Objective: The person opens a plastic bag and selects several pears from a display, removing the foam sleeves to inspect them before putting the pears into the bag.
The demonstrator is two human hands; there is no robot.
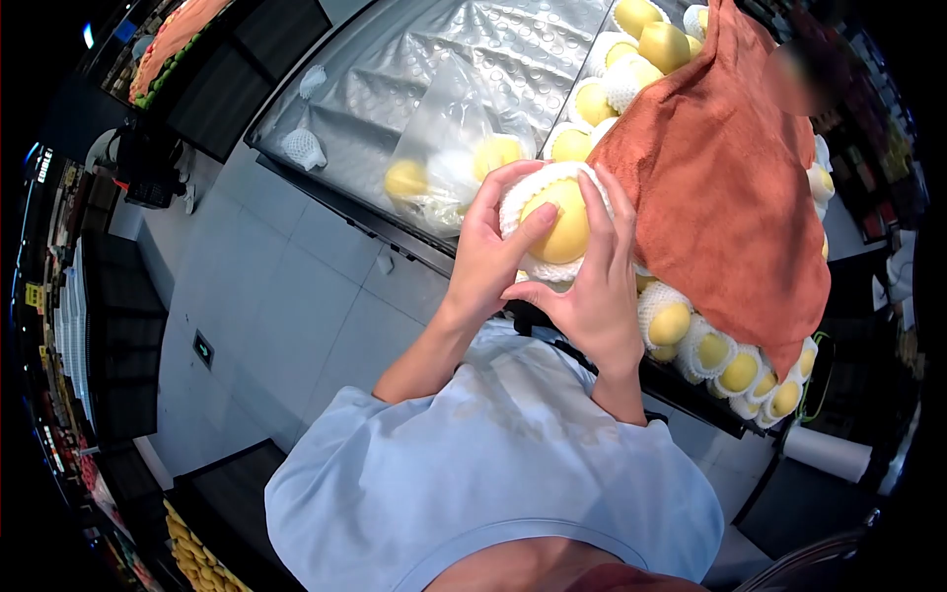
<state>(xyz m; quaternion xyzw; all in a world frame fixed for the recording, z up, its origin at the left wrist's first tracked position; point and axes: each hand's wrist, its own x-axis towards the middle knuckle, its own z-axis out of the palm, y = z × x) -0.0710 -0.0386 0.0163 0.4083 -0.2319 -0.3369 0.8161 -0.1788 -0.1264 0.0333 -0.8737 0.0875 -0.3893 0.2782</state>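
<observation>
A round yellow fruit point(564, 233) in a white foam net is between my two hands, in front of my chest. My left hand point(485, 252) is curled round its left side, with the thumb across the front of the yellow skin. From the right, my right hand point(604, 286) cups it with fingers along its side and the thumb below. Just beyond my left hand, a clear plastic bag point(449, 118) with similar yellow fruit lies on the silver-lined display stand point(395, 64). The exact kind of fruit is not clear.
An orange-red cloth point(725, 207) covers part of a pile of netted yellow fruit point(671, 324) at my right. Loose foam nets point(303, 148) lie on the silver liner. Grey floor tiles point(261, 286) and dark shelving point(118, 335) are to the left.
</observation>
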